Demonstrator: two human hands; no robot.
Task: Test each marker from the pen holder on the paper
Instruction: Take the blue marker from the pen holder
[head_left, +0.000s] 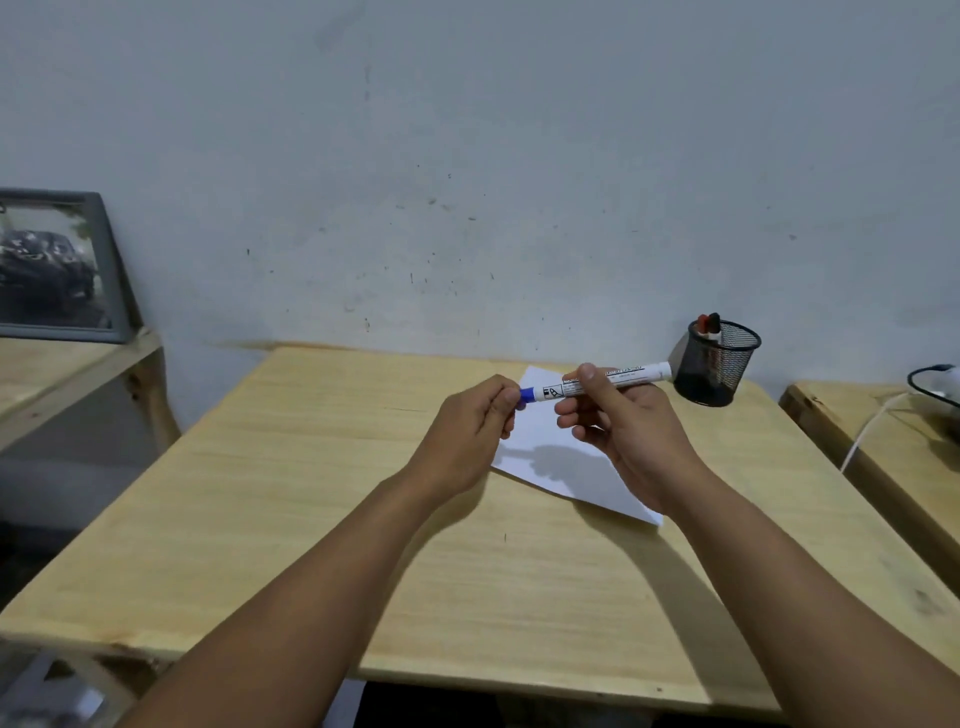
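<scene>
- A framed picture (54, 265) is leaning against the wall on a side shelf at the far left.
- The left hand (470, 434) is pinching the blue cap (527, 395) at the marker's left end, fingers closed around it.
- The marker (597, 383) is lying nearly level in the air above the paper (540, 447), its white barrel running right toward the pen holder.
- The right hand (621, 415) is gripping the barrel, thumb on top, fingers curled beneath.
- The paper is resting on the wooden table (311, 493), partly under both hands.
- The black mesh pen holder (719, 364) is standing near the table's back right corner, holding more markers (709, 325).
- A white cable (865, 431) is trailing over a neighbouring table at the far right.
</scene>
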